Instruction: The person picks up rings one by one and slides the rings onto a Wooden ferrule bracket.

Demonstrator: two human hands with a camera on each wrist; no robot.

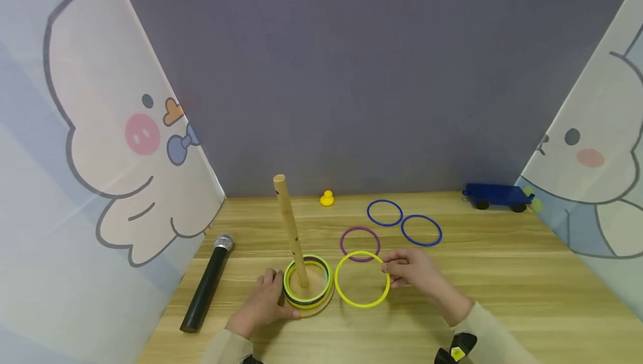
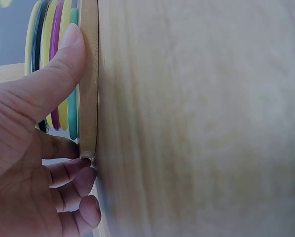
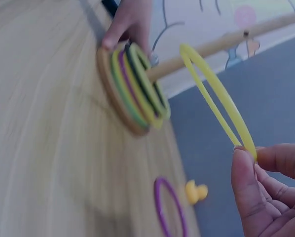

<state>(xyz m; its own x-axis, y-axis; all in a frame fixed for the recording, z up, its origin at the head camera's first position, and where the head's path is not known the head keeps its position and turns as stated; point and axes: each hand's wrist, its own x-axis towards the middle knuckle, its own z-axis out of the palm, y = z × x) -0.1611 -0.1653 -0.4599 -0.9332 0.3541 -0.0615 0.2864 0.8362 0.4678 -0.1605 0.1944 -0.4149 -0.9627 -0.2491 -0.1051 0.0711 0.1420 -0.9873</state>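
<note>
A wooden ring-toss stand (image 1: 288, 219) stands upright on the table, its peg leaning slightly left in the head view. Yellow, black, purple and green rings (image 2: 55, 42) are stacked around the peg on its round base (image 2: 90, 98). My left hand (image 1: 263, 302) holds this base from the left, thumb and fingers around its edge. Between thumb and fingertips my right hand (image 1: 414, 274) pinches a yellow ring (image 3: 221, 94). That ring is held above the table to the right of the stand, apart from the stacked rings.
Behind the held ring lie a purple ring (image 1: 342, 241) and two blue rings, one nearer the back (image 1: 368, 213). A small yellow duck (image 1: 327, 199) sits at the back edge. A microphone (image 1: 206, 288) lies left; a blue toy wagon (image 1: 497, 195) stands back right.
</note>
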